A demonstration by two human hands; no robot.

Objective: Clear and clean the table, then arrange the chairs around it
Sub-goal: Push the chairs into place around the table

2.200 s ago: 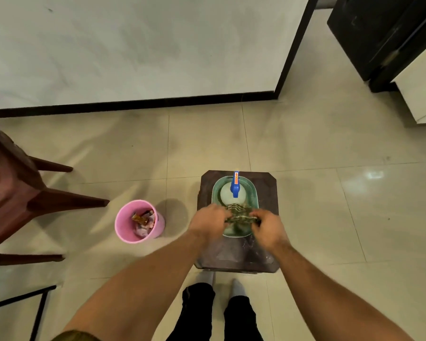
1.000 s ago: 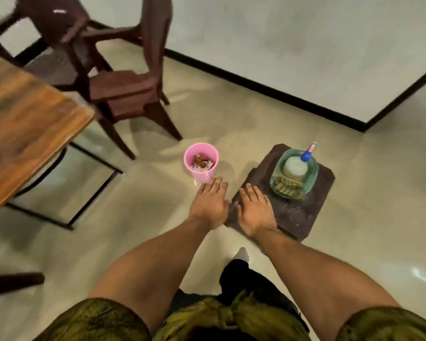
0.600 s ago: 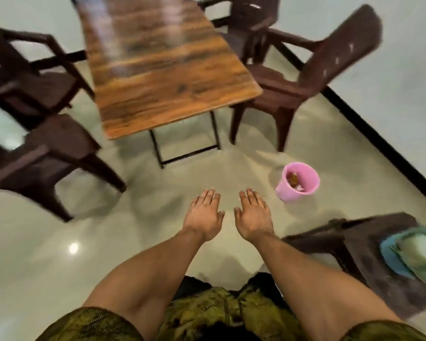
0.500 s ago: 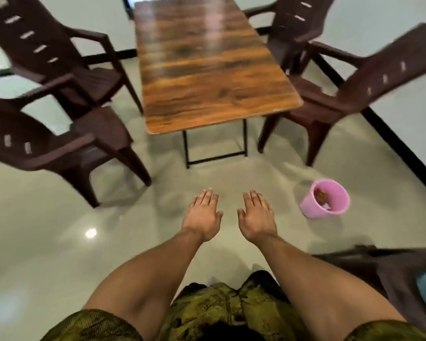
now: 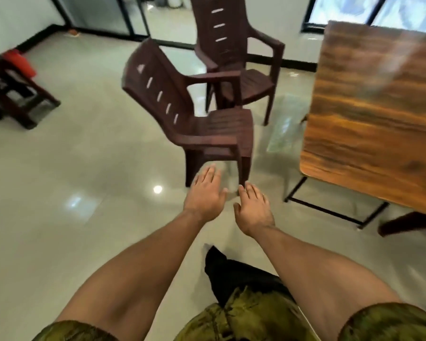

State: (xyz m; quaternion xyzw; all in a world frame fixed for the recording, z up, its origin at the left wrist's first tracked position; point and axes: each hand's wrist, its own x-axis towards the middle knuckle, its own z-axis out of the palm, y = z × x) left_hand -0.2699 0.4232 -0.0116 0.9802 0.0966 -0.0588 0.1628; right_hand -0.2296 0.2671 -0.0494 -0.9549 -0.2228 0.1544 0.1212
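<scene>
Brown moulded plastic: the near chair (image 5: pixel 207 124) is seen dead ahead of both hands, well short of the wooden table (image 5: pixel 379 107) on the right. Its seat is turned toward the table and its backrest leans away to the left. A second chair (image 5: pixel 241 57) is set just behind it. The left hand (image 5: pixel 204 193) and right hand (image 5: pixel 253 210) are held out side by side, palms down, fingers straight and slightly spread, nothing held in either. The fingertips are lined up with the near chair's front legs in the view (contact cannot be told, depth unclear). The near armrest (image 5: pixel 208 140) is laid across the view, left to right, so its long axis is square to the reach. The left hand is nearer the backrest end, the right nearer the front leg and the table. Chair arranging is judged the step in hand, since empty hands are aimed at a chair. A hold on armrest or backrest would likely be needed, then a shift rightward toward the table edge.
</scene>
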